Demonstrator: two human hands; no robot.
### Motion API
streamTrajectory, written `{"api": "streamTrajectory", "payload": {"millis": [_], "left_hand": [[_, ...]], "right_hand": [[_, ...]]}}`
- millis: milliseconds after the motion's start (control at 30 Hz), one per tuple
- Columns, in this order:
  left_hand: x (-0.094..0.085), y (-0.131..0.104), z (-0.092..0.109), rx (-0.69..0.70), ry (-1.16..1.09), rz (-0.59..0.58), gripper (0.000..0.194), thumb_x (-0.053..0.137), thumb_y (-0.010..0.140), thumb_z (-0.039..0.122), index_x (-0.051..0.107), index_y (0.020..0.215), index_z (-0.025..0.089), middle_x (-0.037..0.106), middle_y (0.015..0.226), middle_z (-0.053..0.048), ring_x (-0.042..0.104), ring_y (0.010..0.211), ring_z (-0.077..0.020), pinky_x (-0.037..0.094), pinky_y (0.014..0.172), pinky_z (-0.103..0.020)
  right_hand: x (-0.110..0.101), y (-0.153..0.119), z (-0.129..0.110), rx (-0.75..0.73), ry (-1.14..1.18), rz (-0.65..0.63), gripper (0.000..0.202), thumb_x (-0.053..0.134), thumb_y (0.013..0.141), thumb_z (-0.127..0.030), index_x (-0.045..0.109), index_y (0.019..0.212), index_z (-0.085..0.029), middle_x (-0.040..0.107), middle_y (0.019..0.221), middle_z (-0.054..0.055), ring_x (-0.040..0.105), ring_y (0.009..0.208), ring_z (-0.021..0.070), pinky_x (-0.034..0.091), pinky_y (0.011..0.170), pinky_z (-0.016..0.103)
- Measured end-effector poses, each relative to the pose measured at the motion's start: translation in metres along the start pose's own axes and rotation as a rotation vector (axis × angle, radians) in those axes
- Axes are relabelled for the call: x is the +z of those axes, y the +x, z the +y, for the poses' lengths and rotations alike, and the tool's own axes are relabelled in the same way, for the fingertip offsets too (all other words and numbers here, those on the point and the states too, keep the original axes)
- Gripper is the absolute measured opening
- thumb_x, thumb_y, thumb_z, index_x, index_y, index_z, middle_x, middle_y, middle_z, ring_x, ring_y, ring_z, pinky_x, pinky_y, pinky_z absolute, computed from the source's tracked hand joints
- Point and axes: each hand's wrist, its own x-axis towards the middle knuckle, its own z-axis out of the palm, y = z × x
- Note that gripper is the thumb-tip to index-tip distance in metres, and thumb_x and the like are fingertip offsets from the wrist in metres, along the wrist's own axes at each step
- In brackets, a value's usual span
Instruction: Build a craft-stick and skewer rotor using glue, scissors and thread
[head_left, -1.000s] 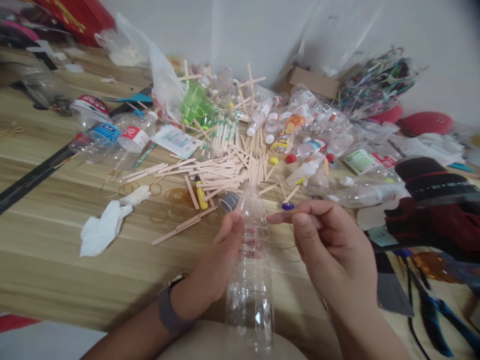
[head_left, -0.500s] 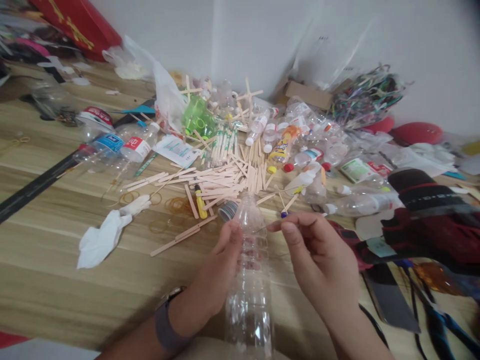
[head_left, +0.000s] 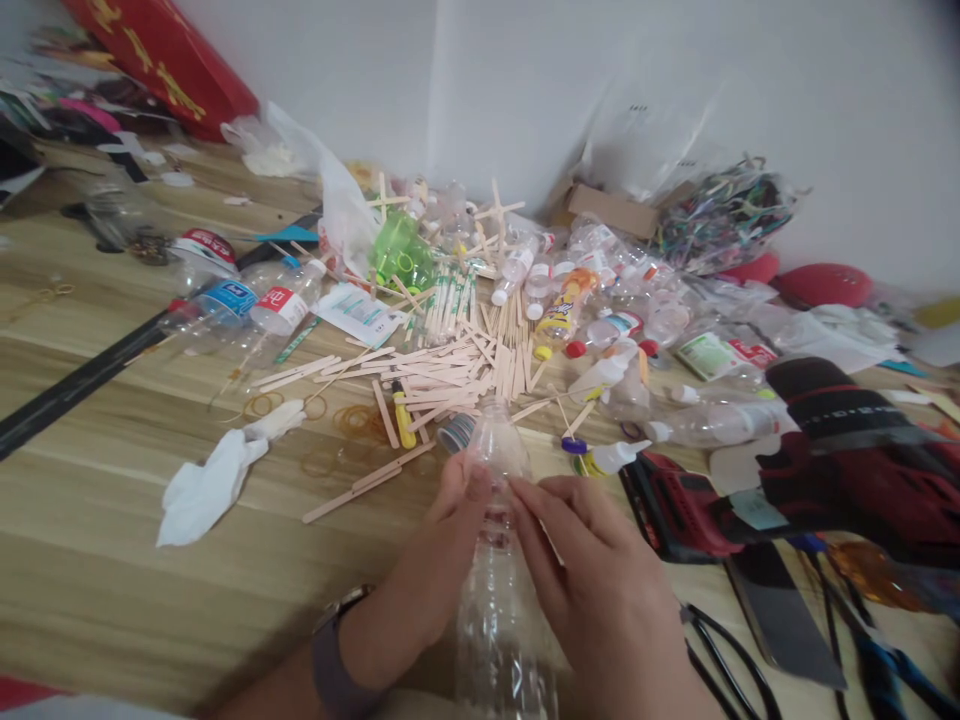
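Note:
A clear plastic bottle without a cap stands before me, its neck tilted away toward the pile. My left hand is wrapped round its upper part, thumb on the near side. My right hand is closed in a pinch, fingertips pressed against the bottle's right shoulder. What those fingertips hold is hidden. Just beyond the neck lie loose wooden craft sticks and a roll of tape.
At right lie a red-and-black power drill, a phone, black-handled scissors and a glue bottle. Plastic bottles crowd the back. Left are a crumpled tissue, rubber bands and a yellow-handled tool.
My right hand has come in from the right to the bottle. The thin strand between its fingertips and the bottle no longer shows. My left hand keeps its grip. The view has shifted slightly.

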Motion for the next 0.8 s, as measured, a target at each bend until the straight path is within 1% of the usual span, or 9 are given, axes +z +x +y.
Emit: {"api": "streamTrajectory", "payload": {"millis": [100, 233, 300, 400, 467, 567, 633, 733, 800], "left_hand": [[-0.001, -0.002, -0.001, -0.006, 0.046, -0.047, 0.05, 0.047, 0.093, 0.057, 0.046, 0.133, 0.026, 0.063, 0.126, -0.004, 0.057, 0.117, -0.0211, 0.043, 0.1, -0.031], [0.0, -0.003, 0.003, -0.001, 0.079, -0.048, 0.051, 0.044, 0.095, 0.055, 0.039, 0.137, 0.026, 0.058, 0.133, -0.005, 0.055, 0.121, -0.0218, 0.044, 0.099, -0.032], [0.001, -0.003, 0.005, 0.019, 0.135, -0.039, 0.052, 0.044, 0.095, 0.056, 0.04, 0.136, 0.025, 0.057, 0.134, -0.006, 0.053, 0.123, -0.0231, 0.043, 0.1, -0.033], [0.002, -0.003, 0.008, 0.04, 0.207, -0.014, 0.055, 0.045, 0.094, 0.057, 0.039, 0.137, 0.023, 0.056, 0.136, -0.008, 0.052, 0.124, -0.0247, 0.041, 0.103, -0.036], [0.002, -0.004, 0.008, 0.054, 0.229, -0.014, 0.058, 0.045, 0.093, 0.058, 0.037, 0.137, 0.022, 0.055, 0.136, -0.01, 0.053, 0.124, -0.0256, 0.04, 0.103, -0.037], [0.0, -0.005, 0.006, 0.12, 0.23, -0.079, 0.061, 0.045, 0.092, 0.06, 0.034, 0.139, 0.022, 0.058, 0.132, -0.011, 0.051, 0.126, -0.0271, 0.041, 0.102, -0.039], [-0.002, -0.004, 0.004, 0.151, 0.217, -0.124, 0.066, 0.052, 0.089, 0.06, 0.033, 0.139, 0.022, 0.058, 0.13, -0.012, 0.051, 0.125, -0.0278, 0.041, 0.102, -0.04], [-0.001, -0.001, 0.002, 0.142, 0.135, -0.166, 0.072, 0.068, 0.08, 0.054, 0.035, 0.134, 0.02, 0.06, 0.127, -0.012, 0.056, 0.119, -0.0274, 0.042, 0.101, -0.039], [0.0, 0.001, 0.001, 0.116, 0.055, -0.162, 0.068, 0.072, 0.078, 0.048, 0.04, 0.131, 0.02, 0.062, 0.124, -0.011, 0.058, 0.116, -0.0265, 0.045, 0.097, -0.038]], "right_hand": [[-0.001, -0.001, -0.005, 0.07, 0.071, -0.036, 0.02, 0.049, 0.095, -0.018, 0.069, 0.095, -0.016, 0.059, 0.078, 0.005, 0.06, 0.063, 0.0137, 0.049, 0.053, 0.023], [-0.002, 0.002, -0.002, 0.122, 0.132, -0.058, 0.021, 0.049, 0.093, -0.015, 0.065, 0.106, -0.018, 0.063, 0.078, 0.003, 0.063, 0.068, 0.0148, 0.05, 0.06, 0.024], [-0.002, 0.005, 0.002, 0.215, 0.208, -0.066, 0.017, 0.054, 0.089, -0.015, 0.063, 0.103, -0.02, 0.063, 0.075, 0.0, 0.062, 0.066, 0.0145, 0.048, 0.058, 0.024], [0.0, 0.009, 0.009, 0.422, 0.412, -0.137, 0.007, 0.061, 0.085, -0.021, 0.06, 0.091, -0.022, 0.057, 0.066, -0.003, 0.056, 0.057, 0.0132, 0.044, 0.053, 0.023], [0.002, 0.01, 0.015, 0.547, 0.561, -0.174, 0.012, 0.065, 0.082, -0.029, 0.058, 0.089, -0.023, 0.054, 0.065, -0.004, 0.053, 0.058, 0.0134, 0.043, 0.053, 0.024], [0.01, 0.009, 0.022, 0.647, 0.72, -0.154, 0.027, 0.072, 0.077, -0.039, 0.055, 0.092, -0.023, 0.057, 0.078, -0.001, 0.054, 0.067, 0.0149, 0.046, 0.059, 0.026], [0.017, 0.005, 0.025, 0.667, 0.773, -0.128, 0.035, 0.073, 0.077, -0.044, 0.054, 0.098, -0.024, 0.06, 0.093, 0.003, 0.057, 0.079, 0.0176, 0.048, 0.066, 0.029], [0.03, -0.002, 0.025, 0.687, 0.838, -0.058, 0.044, 0.072, 0.077, -0.051, 0.053, 0.107, -0.025, 0.06, 0.108, 0.007, 0.058, 0.097, 0.0222, 0.05, 0.075, 0.033], [0.036, -0.008, 0.024, 0.729, 0.933, -0.017, 0.044, 0.066, 0.082, -0.055, 0.052, 0.111, -0.026, 0.06, 0.111, 0.007, 0.058, 0.102, 0.0229, 0.05, 0.079, 0.035]]}}
